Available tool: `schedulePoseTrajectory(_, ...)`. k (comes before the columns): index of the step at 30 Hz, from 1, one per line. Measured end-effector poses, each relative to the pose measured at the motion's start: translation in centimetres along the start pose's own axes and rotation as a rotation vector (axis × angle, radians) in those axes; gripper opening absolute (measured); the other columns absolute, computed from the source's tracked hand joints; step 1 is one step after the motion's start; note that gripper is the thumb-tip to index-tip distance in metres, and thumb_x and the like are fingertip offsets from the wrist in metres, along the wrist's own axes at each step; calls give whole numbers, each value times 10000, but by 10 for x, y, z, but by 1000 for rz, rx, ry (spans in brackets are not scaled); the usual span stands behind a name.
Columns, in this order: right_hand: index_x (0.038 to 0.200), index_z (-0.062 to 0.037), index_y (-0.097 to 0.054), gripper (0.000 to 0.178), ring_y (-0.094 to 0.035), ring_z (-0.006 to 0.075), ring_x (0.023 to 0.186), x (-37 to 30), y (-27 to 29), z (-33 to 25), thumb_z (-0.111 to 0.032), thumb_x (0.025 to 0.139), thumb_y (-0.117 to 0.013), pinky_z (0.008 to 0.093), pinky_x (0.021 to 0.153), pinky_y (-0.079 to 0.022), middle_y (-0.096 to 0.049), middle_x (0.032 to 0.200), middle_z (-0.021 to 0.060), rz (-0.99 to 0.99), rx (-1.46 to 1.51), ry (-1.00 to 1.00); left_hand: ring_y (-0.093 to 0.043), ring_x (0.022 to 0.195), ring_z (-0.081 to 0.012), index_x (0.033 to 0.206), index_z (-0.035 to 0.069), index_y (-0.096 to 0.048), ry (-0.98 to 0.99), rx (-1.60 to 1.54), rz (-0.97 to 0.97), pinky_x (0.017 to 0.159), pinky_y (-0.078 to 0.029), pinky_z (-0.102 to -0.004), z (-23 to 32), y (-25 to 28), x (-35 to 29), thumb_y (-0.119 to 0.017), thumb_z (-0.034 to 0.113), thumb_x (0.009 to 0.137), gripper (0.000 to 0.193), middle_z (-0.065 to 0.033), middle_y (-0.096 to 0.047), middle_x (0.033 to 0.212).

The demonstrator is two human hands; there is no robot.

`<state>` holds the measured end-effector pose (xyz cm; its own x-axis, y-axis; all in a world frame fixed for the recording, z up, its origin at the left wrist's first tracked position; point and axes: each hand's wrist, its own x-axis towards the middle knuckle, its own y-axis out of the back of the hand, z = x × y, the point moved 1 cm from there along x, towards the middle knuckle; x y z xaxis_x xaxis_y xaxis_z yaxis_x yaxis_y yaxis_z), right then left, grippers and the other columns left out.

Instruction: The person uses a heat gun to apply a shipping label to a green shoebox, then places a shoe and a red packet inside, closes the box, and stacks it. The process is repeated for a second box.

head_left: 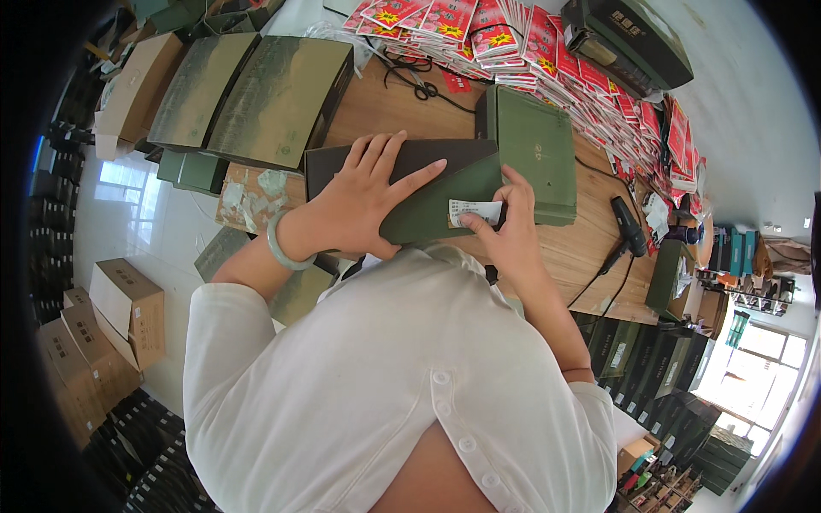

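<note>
In front of me on the wooden table lies a dark green box [419, 209], one side dark grey and one end turned toward me. My left hand [363, 192] rests on it with fingers spread, a pale bangle at the wrist. At the box's right end my right hand [506, 221] has its thumb pressed on a small white printed label [475, 213], the fingers behind the edge. Whether the label is fully stuck down cannot be seen. A second green box [539, 154] stands just beyond, to the right.
Stacked red packets [539, 43] cover the table's back. Black scissors [425, 89] lie near a cable. A black heat gun [629, 227] is at the right. Large olive-green boxes [274, 103] stand at left, with brown cartons [128, 312] on the floor.
</note>
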<state>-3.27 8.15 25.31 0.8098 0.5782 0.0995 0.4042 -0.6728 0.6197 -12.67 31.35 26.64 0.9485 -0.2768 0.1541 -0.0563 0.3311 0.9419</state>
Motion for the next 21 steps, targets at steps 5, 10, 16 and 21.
schedulePoseTrajectory(5,978,-37,-401,473,-376,433,1322,-1,1,-4,-114,750,-809,460,988,-411,-330,1405,321,-6,-59,5,-298,1316,-502,1524,197,-297,10,-17,-9,1106,-221,-579,0,0,0,-814,380,513,1151,-331,-255,1466)
schedulePoseTrajectory(10,991,-26,-389,474,-355,454,1334,-1,4,-1,-95,761,-798,463,945,-455,-302,1411,335,-43,-99,45,-331,1292,-507,1538,207,-257,2,12,-21,1097,-225,-570,0,3,2,-807,399,536,1159,-377,-304,1414)
schedulePoseTrajectory(16,1012,-16,-380,496,-334,479,1338,-2,1,-6,-112,764,-799,464,921,-464,-285,1400,342,-62,-82,-21,-322,1305,-500,1537,204,-260,-1,-9,-12,1100,-222,-568,0,1,3,-811,393,535,1158,-377,-295,1423)
schedulePoseTrajectory(21,1034,-9,-361,552,-303,509,1344,-3,0,-4,-159,757,-814,468,929,-457,-266,1388,359,-78,-95,-13,-274,1363,-497,1534,205,-270,8,-27,-18,1130,-180,-596,2,0,1,-812,377,552,1134,-358,-267,1464)
